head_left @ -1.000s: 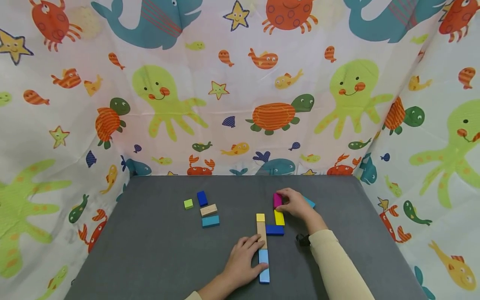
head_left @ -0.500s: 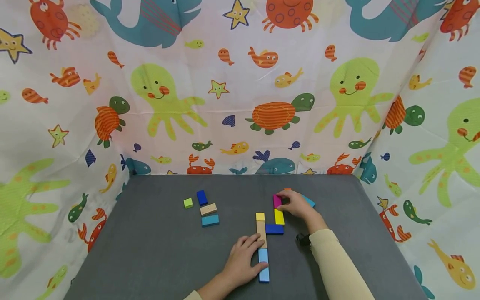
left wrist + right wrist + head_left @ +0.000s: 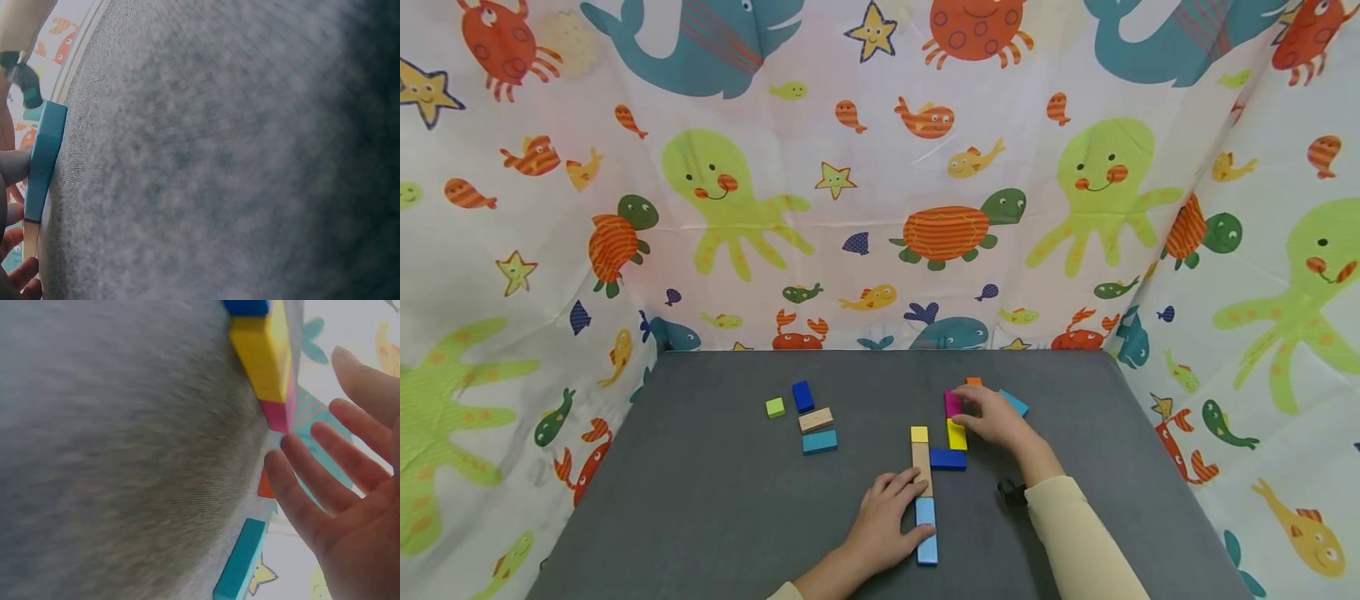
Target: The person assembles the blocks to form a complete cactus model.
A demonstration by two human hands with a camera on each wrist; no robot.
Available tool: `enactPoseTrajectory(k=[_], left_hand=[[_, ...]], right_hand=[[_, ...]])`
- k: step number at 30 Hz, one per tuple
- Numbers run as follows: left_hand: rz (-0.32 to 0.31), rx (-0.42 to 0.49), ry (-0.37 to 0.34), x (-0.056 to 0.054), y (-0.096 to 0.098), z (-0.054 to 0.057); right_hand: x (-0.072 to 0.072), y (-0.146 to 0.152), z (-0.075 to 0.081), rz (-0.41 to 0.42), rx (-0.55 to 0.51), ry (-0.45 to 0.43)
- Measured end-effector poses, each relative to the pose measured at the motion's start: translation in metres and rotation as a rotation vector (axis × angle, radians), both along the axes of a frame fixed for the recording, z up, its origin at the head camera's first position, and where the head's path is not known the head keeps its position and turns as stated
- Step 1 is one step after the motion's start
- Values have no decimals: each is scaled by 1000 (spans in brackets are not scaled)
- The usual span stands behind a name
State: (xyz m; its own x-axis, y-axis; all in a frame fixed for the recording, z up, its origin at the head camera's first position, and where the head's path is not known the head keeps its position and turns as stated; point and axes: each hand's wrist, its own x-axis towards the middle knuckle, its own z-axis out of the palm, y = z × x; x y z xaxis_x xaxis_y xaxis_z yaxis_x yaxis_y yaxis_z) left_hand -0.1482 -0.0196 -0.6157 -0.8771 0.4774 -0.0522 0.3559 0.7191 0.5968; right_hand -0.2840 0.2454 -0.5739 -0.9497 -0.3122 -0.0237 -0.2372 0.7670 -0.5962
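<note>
In the head view my left hand (image 3: 883,521) rests beside a line of blocks, its thumb on the light blue block (image 3: 927,546) and its fingertips on the plain wooden block (image 3: 922,479). A small yellow block (image 3: 919,434) tops that line. From the wooden block's right side a dark blue block (image 3: 948,459) leads to a yellow block (image 3: 957,435), with a magenta block (image 3: 952,403) behind it. My right hand (image 3: 996,418) hovers beside these last two. In the right wrist view its fingers are spread and hold nothing, fingertips close to the magenta block (image 3: 280,416).
Behind the right hand lie an orange block (image 3: 973,382) and a teal block (image 3: 1015,403). At left are a green cube (image 3: 775,407), a dark blue block (image 3: 802,397), a wooden block (image 3: 816,420) and another teal block (image 3: 819,442). A printed cloth surrounds the grey table (image 3: 715,517).
My right hand has loosened from the magenta block and shifted slightly right, so more of the orange block shows behind it. The left hand stays in place.
</note>
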Motion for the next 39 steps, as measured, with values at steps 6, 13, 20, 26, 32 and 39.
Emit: enactPoseTrajectory(k=[6,13,20,26,32,39], left_hand=[[13,17,12,-1,-2,-5],[52,146,-3,-3,-1,-8],[399,342,232,-17,-17,-3],[763,409,299,-40,-44,-5],[952,408,237,-56,-59,-6],[979,376,241,-61,-62,-10]], right_hand=[[18,0,-9,65,70,11],[24,-1,-15,97,139,-54],[27,-1,-11,82,140,-71],[26,0,-13,86,151,-81],[24,2,-12,87,157,-79],[25,1,-12,79,165,-81]])
